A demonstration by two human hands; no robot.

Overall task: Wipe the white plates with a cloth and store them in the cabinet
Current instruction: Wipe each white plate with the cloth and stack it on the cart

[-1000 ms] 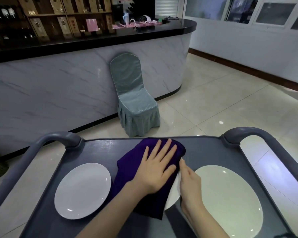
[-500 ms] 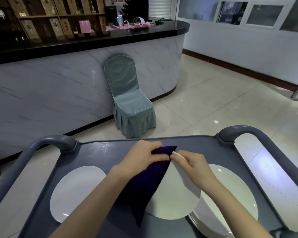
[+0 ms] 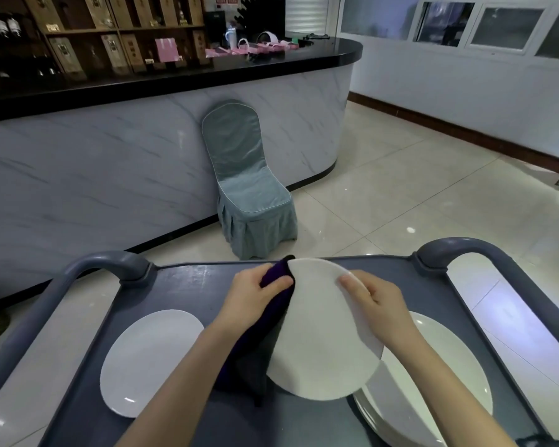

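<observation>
A white plate (image 3: 320, 337) is tilted up above the grey cart top (image 3: 188, 285). My right hand (image 3: 378, 301) grips its right rim, thumb on the face. My left hand (image 3: 255, 298) holds a dark purple cloth (image 3: 255, 343) against the plate's left edge; the cloth hangs down to the cart. A second white plate (image 3: 149, 359) lies flat at the left. A third, larger white plate (image 3: 439, 382) lies at the right, partly under the raised plate and my right forearm.
The cart has raised grey handles at the far left (image 3: 110, 266) and far right (image 3: 465, 253). Beyond it a covered grey-green chair (image 3: 249, 191) stands against a marble-fronted counter (image 3: 110, 162). Tiled floor (image 3: 417, 195) stretches to the right.
The plate has been lifted and tipped up more, showing more of its face. My left hand with the cloth has slid to its left edge, and my right hand moved along the right rim.
</observation>
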